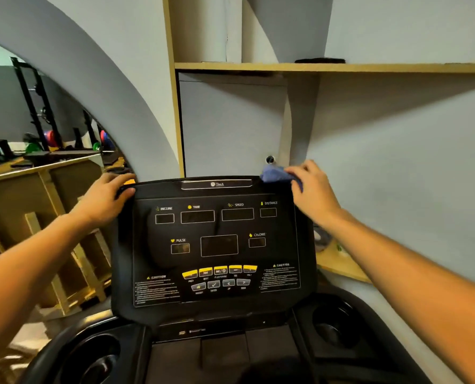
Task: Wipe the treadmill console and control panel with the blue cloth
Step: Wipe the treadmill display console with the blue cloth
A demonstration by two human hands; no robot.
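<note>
The black treadmill console (214, 307) fills the middle of the view, its dark display windows labelled incline, time, speed, distance, pulse and calorie. A row of yellow and grey buttons forms the control panel (219, 278) near its lower edge. My left hand (106, 198) grips the console's top left corner. My right hand (313, 189) presses the bunched blue cloth (275, 174) on the console's top right corner. Part of the cloth is hidden under my fingers.
Two black cup holders (92, 358) (333, 328) flank the tray below the console. A grey wall with wooden shelves (327, 67) stands close behind. A wooden ledge (338, 264) sits at the right. A mirror (36, 128) at the left reflects gym racks and weights.
</note>
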